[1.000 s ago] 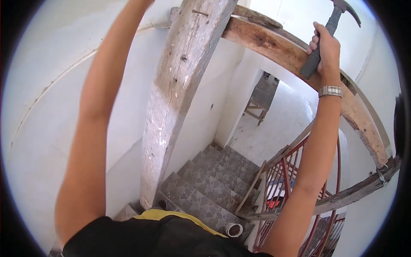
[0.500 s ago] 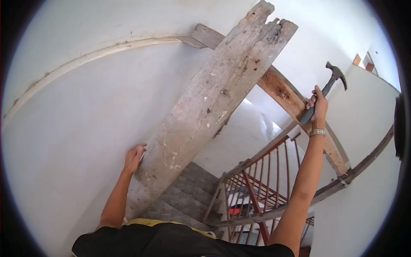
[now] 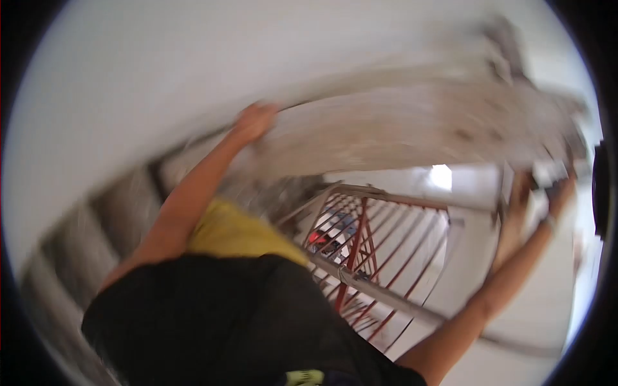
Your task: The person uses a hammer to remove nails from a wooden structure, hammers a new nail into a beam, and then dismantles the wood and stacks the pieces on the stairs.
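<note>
A wide, weathered wooden plank (image 3: 386, 132) stretches across the upper middle, smeared by motion. My left hand (image 3: 256, 122) is closed at its near end, by the upper edge, with the fingertips blurred. Far to the right, my right hand (image 3: 562, 193) is closed around the dark handle of a hammer (image 3: 552, 189). The hammer's head cannot be made out in the blur. This hand is close to the plank's far, ragged end and to an upright-looking timber beam (image 3: 515, 222).
Below the plank is a stair railing (image 3: 351, 260) with thin reddish bars. A wooden pole (image 3: 393, 299) crosses in front of it. Grey steps (image 3: 122, 206) descend at the left, beside a white wall (image 3: 141, 83).
My view has swung, so the plank now lies nearly level across it instead of slanting upward. My left hand appears higher, my right hand lower and farther right, still with the hammer.
</note>
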`<state>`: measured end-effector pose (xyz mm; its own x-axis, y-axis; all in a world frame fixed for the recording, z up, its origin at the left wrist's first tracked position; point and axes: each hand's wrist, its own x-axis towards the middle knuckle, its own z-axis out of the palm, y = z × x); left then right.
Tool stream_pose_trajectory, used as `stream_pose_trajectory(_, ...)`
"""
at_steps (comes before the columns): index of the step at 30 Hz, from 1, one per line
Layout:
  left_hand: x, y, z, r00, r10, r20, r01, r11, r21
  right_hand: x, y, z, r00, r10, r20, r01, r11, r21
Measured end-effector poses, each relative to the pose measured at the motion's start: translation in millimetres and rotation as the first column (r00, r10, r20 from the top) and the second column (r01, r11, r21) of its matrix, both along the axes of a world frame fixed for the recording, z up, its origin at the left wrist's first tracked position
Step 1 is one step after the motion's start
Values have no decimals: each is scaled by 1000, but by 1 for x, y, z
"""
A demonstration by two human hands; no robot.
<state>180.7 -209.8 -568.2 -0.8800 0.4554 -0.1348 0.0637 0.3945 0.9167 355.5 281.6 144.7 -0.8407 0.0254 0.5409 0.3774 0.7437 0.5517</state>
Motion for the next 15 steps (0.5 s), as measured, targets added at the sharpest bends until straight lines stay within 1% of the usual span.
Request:
stream_pose_trajectory(1,4,7,-10,999,39,14,-38,999,-23,-6,7,8,999,50,-3,-49,977,-207)
stream_pose_trajectory(2,23,-14,38,993,113,38,-115,992,54,-21,3,6,992,83,-96,-118,881,-459)
stream_pose_trajectory(3,11,-7,27,988,74,136,-75,997,4,-34,-3,1,975,51,-218,-189,713,-675)
stream_pose_trajectory(4,10,-23,47,988,-12,152,14,1000,-16,-47,-6,-2,962,16,-274,-233,578,-782)
stream_pose_trajectory(5,15,-17,39,991,124,48,-126,991,40,-62,-53,-25,895,-143,-422,-316,463,-828)
stream_pose_trajectory(6,21,-16,37,991,125,56,-128,991,40,-56,-39,-22,863,-123,-490,-424,350,-835)
stream_pose_trajectory(7,23,-12,38,992,116,50,-119,992,52,-51,-71,-45,812,-142,-567,-483,383,-787)
stream_pose_trajectory(8,22,-15,41,993,109,40,-112,992,63,-56,-68,-45,821,-141,-553,-473,374,-798)
stream_pose_trajectory(10,29,-17,36,986,167,7,-167,985,53,-66,-61,-39,830,-153,-537,-463,348,-815)
stream_pose_trajectory(11,30,-18,37,983,182,-14,-181,983,40,-73,-70,-43,815,-139,-563,-493,345,-799)
stream_pose_trajectory(12,26,-18,40,984,176,17,-176,984,28,-77,-55,-35,828,-161,-536,-477,299,-826)
stream_pose_trajectory(14,24,-13,46,987,138,82,-139,990,12,-76,-21,-13,878,-177,-445,-365,356,-860)
stream_pose_trajectory(15,27,-13,51,978,167,121,-168,986,-5,-78,-14,-6,892,-149,-427,-342,396,-852)
